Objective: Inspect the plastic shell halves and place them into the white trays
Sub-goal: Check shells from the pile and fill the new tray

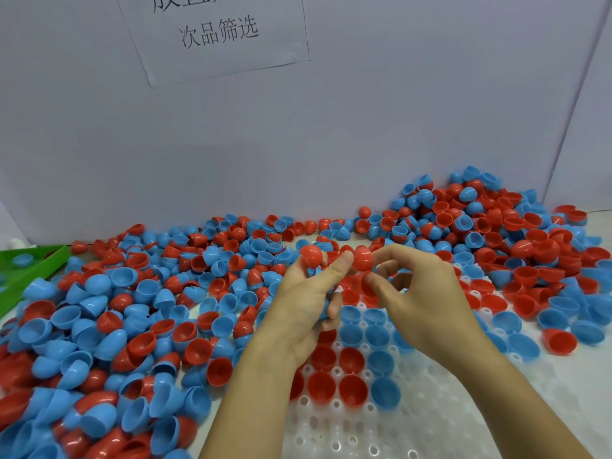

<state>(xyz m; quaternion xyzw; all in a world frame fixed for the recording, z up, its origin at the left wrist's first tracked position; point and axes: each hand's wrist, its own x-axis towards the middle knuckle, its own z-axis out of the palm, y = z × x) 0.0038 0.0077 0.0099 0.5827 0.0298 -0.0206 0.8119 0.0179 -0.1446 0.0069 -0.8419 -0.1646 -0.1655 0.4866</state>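
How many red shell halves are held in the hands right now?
2 visible: one at the left hand fingertips, one pinched by the right hand. The left palm may hide more.

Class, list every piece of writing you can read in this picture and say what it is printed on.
"次品筛选": printed on the white paper sheet stuck to the grey wall.
Top line on the same sheet: larger characters, cut off by the frame edge, not readable in full.
No other text is visible.
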